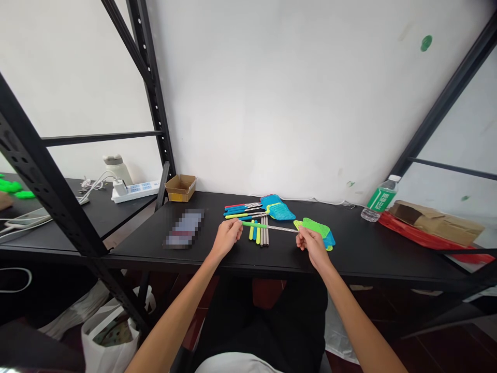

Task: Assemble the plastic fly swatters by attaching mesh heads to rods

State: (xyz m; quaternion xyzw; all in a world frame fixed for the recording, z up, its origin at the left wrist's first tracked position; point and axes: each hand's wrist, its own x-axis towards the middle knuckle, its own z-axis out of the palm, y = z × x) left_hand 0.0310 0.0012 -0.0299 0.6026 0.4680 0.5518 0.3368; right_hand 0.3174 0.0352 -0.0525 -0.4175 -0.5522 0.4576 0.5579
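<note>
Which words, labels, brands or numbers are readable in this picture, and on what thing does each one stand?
No text can be read with certainty.
Water bottle: green label with white characters, too small to read.
Power strip: small blue markings, too small to read.
Pixelated rectangle: blurred, nothing can be read.

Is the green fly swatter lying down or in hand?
Held: the left hand and right hand grip the green fly swatter by handle and shaft.
</note>
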